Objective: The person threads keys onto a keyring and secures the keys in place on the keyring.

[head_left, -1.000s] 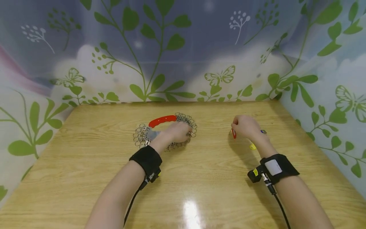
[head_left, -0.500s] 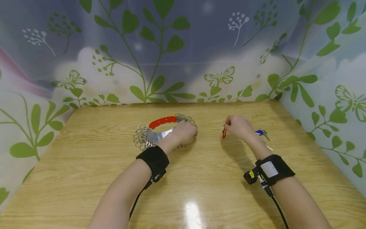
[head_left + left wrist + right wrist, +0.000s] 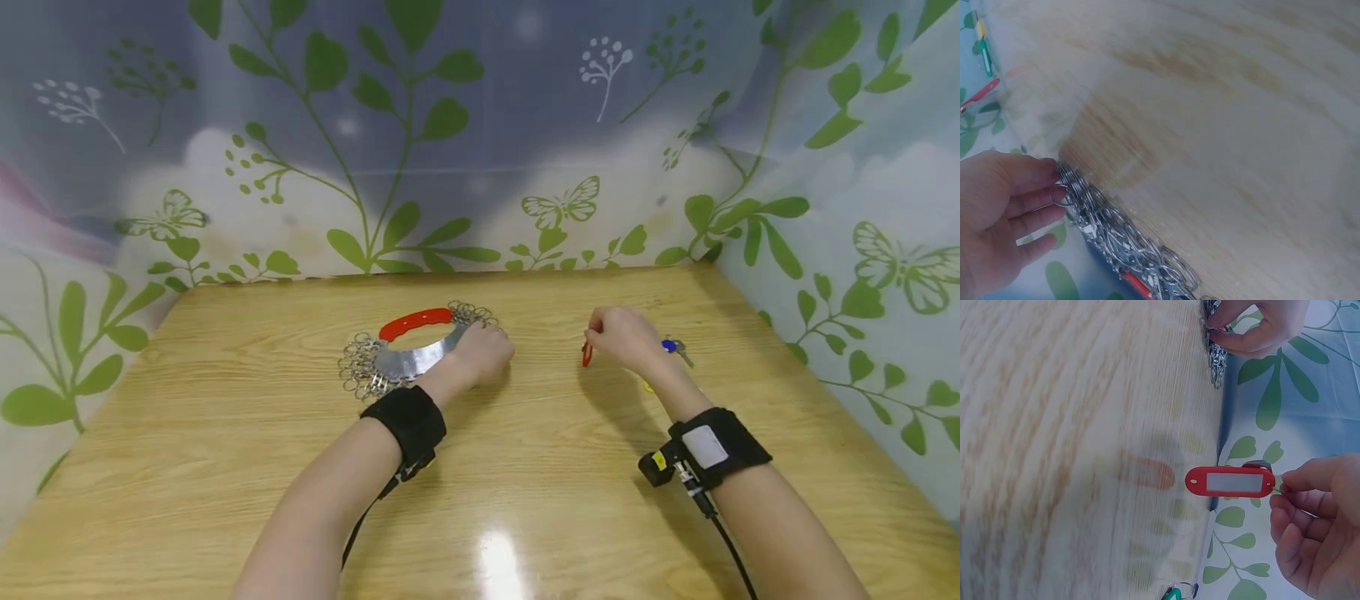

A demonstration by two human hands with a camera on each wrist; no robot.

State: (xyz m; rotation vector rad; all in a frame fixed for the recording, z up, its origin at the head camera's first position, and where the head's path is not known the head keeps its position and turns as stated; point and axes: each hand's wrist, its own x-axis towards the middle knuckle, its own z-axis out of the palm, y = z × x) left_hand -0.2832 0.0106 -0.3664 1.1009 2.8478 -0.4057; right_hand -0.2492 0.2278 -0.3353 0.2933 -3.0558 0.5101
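A large key ring holder with a red grip (image 3: 415, 322), a curved metal plate (image 3: 411, 363) and many small metal rings (image 3: 360, 367) lies on the table. My left hand (image 3: 483, 354) is at its right end; in the left wrist view, thumb and fingers pinch a metal ring (image 3: 1061, 194) at the end of the row. To the right, my right hand (image 3: 624, 340) holds a red key tag (image 3: 1230, 481) above the table by its thin wire ring, pinched between thumb and forefinger. The tag has a white label, and part of a dark key (image 3: 1257, 465) shows behind it.
Beyond my right wrist lies a blue key tag (image 3: 669, 345) with a key (image 3: 683, 353). A yellow tag (image 3: 648, 387) is partly hidden by that forearm. A green tag (image 3: 1174, 594) shows at the right wrist view's lower edge. Patterned cloth (image 3: 450, 217) stands behind the wooden table (image 3: 525, 467).
My left hand has slid right along the rings toward the holder's end, uncovering more plate. My right hand has moved left with the red key tag, exposing the blue tag. The head view has shifted slightly.
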